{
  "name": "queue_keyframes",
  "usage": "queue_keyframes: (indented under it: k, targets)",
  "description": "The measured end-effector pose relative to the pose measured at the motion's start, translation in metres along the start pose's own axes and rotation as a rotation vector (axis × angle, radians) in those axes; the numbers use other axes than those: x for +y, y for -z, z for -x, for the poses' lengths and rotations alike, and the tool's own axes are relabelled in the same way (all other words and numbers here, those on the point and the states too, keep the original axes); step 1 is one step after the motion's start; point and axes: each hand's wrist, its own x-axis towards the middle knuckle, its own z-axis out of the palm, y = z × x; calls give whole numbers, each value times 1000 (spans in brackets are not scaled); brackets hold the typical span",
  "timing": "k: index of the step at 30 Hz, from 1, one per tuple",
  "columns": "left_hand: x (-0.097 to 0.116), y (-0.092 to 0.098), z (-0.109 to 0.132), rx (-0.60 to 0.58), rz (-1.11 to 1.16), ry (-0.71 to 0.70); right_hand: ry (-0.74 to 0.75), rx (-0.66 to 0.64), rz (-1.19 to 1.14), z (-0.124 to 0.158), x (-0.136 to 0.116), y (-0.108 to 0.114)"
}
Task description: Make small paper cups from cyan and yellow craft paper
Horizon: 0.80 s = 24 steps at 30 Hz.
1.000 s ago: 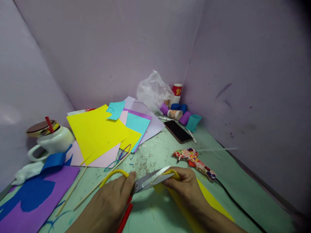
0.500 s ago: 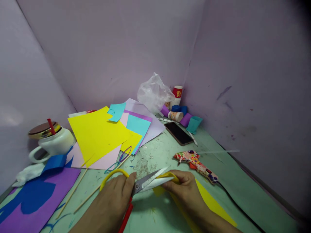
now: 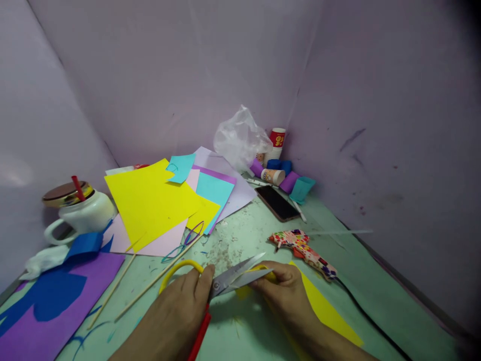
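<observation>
My left hand (image 3: 184, 306) is closed around the handles of a pair of scissors (image 3: 225, 281), one handle yellow and the other red. The blades point right and stand slightly apart. My right hand (image 3: 287, 291) pinches a sheet of yellow paper (image 3: 326, 311), whose folded or curled edge lies at the blades near my fingers. Most of that sheet hangs below and to the right, partly covered by my wrist. A patterned glue gun (image 3: 304, 250) lies beyond my right hand, with a clear glue stick in it and a black cord.
Coloured paper sheets (image 3: 150, 200) are piled at the back left. A white mug (image 3: 88, 213) stands left, near purple and blue paper (image 3: 97, 281). Wooden sticks (image 3: 158, 278) lie before the pile. At the back are a phone (image 3: 278, 203), paper cups (image 3: 273, 176) and a plastic bag (image 3: 240, 140).
The scissors blades have moved slightly right and closed a little. The hands have shifted only slightly, and the camera view has tilted a bit.
</observation>
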Motion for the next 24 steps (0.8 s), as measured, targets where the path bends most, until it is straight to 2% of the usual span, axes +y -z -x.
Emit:
queue_keyframes:
  k: [7, 11, 17, 24]
  targets:
    - [-3, -2, 1, -43, 34, 7, -12, 24, -3, 1, 3, -1]
    - [-8, 3, 3, -135, 148, 4, -66, 44, 15, 3, 0, -3]
    - [-10, 11, 1, -250, 223, 38, -65, 30, -11, 2, 2, -2]
    - [-12, 10, 0, -274, 253, 47, -74, 35, -29, 1, 4, -3]
